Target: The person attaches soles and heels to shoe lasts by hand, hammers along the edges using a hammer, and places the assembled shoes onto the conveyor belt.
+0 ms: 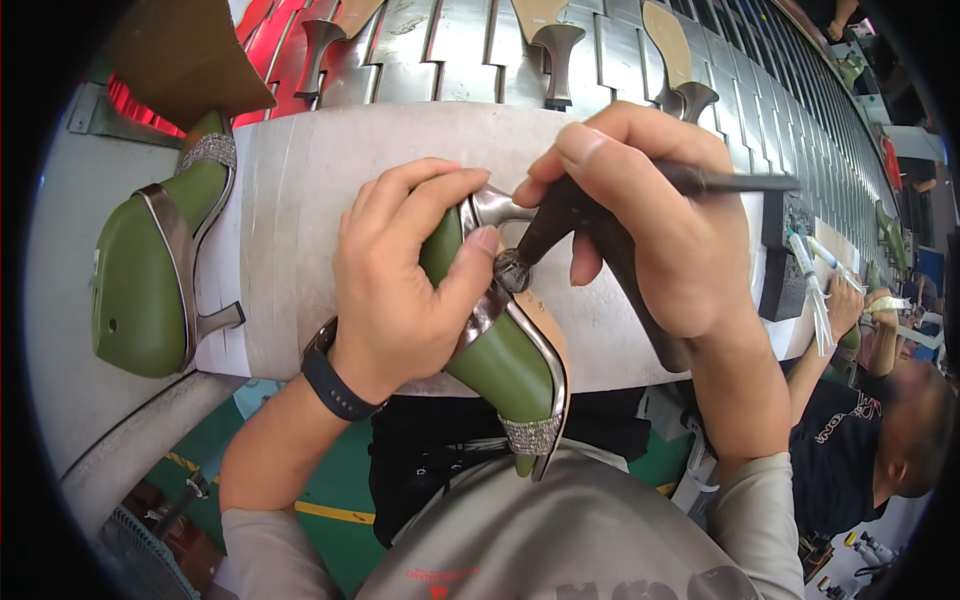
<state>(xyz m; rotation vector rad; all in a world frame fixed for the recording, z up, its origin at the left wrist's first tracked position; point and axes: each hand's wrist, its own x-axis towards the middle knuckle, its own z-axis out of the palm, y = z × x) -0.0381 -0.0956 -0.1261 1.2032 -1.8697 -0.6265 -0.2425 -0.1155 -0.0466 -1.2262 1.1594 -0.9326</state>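
From my remote view I count two olive-green high-heeled shoes with metallic silver trim and a glittery strap band. Shoe one, the green heeled shoe in hand (500, 350), lies across the near edge of the pale grey worktop (300, 200), its strap end toward my body and its heel end up between both hands. Shoe two, the second green heeled shoe (150, 270), lies on its side at the left of the worktop, well apart from the hands, sole outward and thin heel pointing right.

Left hand (400, 280): grip pressed around the upper body of shoe one, thumb on the silver trim, fingers curled over the top. A dark wristband (335, 380) sits on this wrist.

Right hand (650, 220): grip pinching one dark tapered hand tool (545, 235), whose round tip touches the shoe near the left thumb. A second dark slender rod (740, 183) projects right from the same hand; I cannot tell whether it is part of that tool.

Behind the worktop runs a steel slat conveyor (620, 50) carrying three visible upturned heeled soles. One other person's hands (865, 310) work at the far right.
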